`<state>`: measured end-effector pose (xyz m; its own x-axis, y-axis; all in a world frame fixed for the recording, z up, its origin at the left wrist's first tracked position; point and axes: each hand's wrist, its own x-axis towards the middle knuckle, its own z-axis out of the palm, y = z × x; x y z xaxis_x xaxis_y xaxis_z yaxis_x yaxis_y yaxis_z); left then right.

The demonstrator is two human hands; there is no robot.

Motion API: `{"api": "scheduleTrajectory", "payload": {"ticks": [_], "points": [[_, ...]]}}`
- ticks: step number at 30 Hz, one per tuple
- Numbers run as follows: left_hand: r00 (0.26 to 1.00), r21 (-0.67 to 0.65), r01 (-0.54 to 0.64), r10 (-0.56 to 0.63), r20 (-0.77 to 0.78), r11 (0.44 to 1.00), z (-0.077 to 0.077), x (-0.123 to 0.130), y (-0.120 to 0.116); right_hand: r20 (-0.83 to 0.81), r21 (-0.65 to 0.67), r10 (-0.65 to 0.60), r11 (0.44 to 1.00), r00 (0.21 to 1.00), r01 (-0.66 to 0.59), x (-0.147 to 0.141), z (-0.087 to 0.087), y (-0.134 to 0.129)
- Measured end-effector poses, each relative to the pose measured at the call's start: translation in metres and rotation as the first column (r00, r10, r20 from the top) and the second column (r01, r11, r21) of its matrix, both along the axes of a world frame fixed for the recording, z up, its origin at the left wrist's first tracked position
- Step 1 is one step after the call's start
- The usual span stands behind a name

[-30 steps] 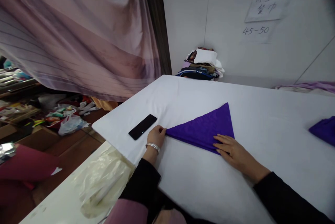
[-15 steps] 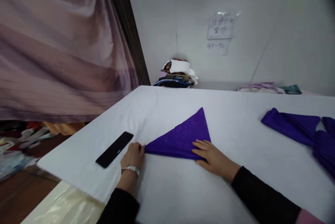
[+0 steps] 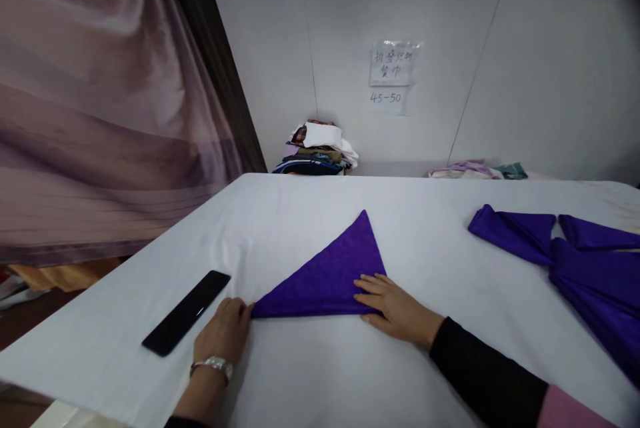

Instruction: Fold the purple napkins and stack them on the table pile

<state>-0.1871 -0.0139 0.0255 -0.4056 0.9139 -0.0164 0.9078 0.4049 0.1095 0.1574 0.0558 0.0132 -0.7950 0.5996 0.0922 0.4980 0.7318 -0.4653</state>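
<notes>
A purple cloth napkin [image 3: 325, 275] lies folded into a triangle on the white-covered table [image 3: 310, 375], one point upward and its long edge toward me. My left hand [image 3: 224, 329], with a silver bracelet at the wrist, pinches the napkin's left corner. Spread flat over the lower right corner is my right hand [image 3: 393, 305], fingers apart and pressing on the cloth, hiding that corner. Left of my left hand rests a black phone-like slab [image 3: 187, 313].
More purple cloths [image 3: 600, 275] lie folded at the table's right. Behind the far edge sit a pile of folded clothes [image 3: 315, 148] and some pink and green fabric [image 3: 475, 169]. A handwritten sign [image 3: 391, 65] hangs on the wall; a pinkish curtain [image 3: 100, 101] hangs at left.
The camera view has turned to the right, so the things appear farther left and more purple cloth shows. Both hands keep their places on the napkin, whose triangle looks unchanged.
</notes>
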Motion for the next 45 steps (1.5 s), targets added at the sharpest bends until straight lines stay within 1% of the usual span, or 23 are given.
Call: {"api": "scheduleTrajectory", "payload": {"ticks": [1,3,5,7,10,11,13,16,18,20,22,24,26,28,31,33,36,41,43,45], "points": [[1.0,0.022,0.007,-0.006,-0.013,1.0,0.0,0.0,0.0,0.005,-0.008,0.0,1.0,1.0,0.0,0.0,0.0,0.0],[0.997,0.11,0.05,-0.043,-0.065,0.993,0.0,0.006,0.004,0.009,-0.019,0.001,1.0,1.0,-0.001,-0.001,0.001,0.0],[0.985,0.221,0.153,-0.13,-0.117,0.963,-0.001,0.02,0.01,0.01,-0.025,0.0,1.0,1.0,0.0,-0.001,0.0,0.0],[0.952,0.273,0.303,-0.274,-0.137,0.913,-0.004,0.041,0.019,0.021,-0.027,0.001,1.0,1.0,0.0,-0.002,-0.001,0.0],[0.84,0.239,0.543,-0.526,-0.135,0.805,-0.012,0.075,0.031,0.036,-0.028,-0.002,1.0,0.999,0.003,-0.002,-0.003,0.001],[0.801,0.211,0.599,-0.584,-0.131,0.773,-0.016,0.083,0.035,0.038,-0.031,-0.004,1.0,0.999,0.005,-0.002,-0.003,0.002],[0.755,0.146,0.656,-0.645,-0.117,0.741,-0.023,0.094,0.041,0.041,-0.042,-0.005,0.999,0.999,0.007,-0.002,-0.002,0.001],[0.749,0.078,0.662,-0.655,-0.095,0.746,-0.034,0.096,0.045,0.035,-0.074,-0.009,0.997,0.999,0.012,-0.002,0.002,-0.001],[0.751,0.081,0.66,-0.652,-0.1,0.747,-0.038,0.093,0.046,0.016,-0.099,-0.02,0.995,1.0,0.022,-0.002,0.007,0.0],[0.748,0.09,0.663,-0.655,-0.106,0.743,-0.039,0.091,0.046,-0.01,-0.107,-0.034,0.994,0.999,0.033,-0.002,0.012,0.007],[0.751,0.084,0.66,-0.652,-0.101,0.747,-0.039,0.091,0.046,-0.023,-0.08,-0.054,0.995,0.998,0.052,-0.004,0.016,0.02],[0.761,0.069,0.649,-0.643,-0.088,0.758,-0.038,0.093,0.045,-0.009,-0.029,-0.094,0.995,0.996,0.093,-0.006,0.017,0.041],[0.772,0.063,0.635,-0.63,-0.085,0.77,-0.039,0.095,0.044,0.037,0.001,-0.15,0.989,0.988,0.151,-0.009,0.012,0.068],[0.781,0.066,0.624,-0.618,-0.092,0.779,-0.041,0.095,0.044,0.104,-0.001,-0.204,0.979,0.973,0.206,-0.012,0.004,0.098],[0.784,0.075,0.62,-0.612,-0.102,0.781,-0.046,0.094,0.043,0.19,0.006,-0.253,0.967,0.949,0.257,-0.016,-0.009,0.139],[0.778,0.083,0.628,-0.619,-0.107,0.774,-0.05,0.091,0.043,0.209,0.027,-0.279,0.96,0.937,0.28,-0.018,-0.016,0.161],[0.771,0.104,0.636,-0.626,-0.118,0.764,-0.055,0.089,0.041,0.203,0.04,-0.315,0.949,0.927,0.314,-0.02,-0.021,0.183],[0.772,0.131,0.635,-0.625,-0.112,0.761,-0.058,0.088,0.039,0.181,0.025,-0.345,0.938,0.921,0.346,-0.021,-0.021,0.204],[0.776,0.125,0.631,-0.623,-0.1,0.766,-0.057,0.089,0.039,0.174,0.007,-0.357,0.932,0.918,0.362,-0.02,-0.017,0.205],[0.778,0.118,0.629,-0.622,-0.089,0.769,-0.056,0.089,0.04,0.16,-0.019,-0.358,0.931,0.92,0.366,-0.019,-0.012,0.195]]}}
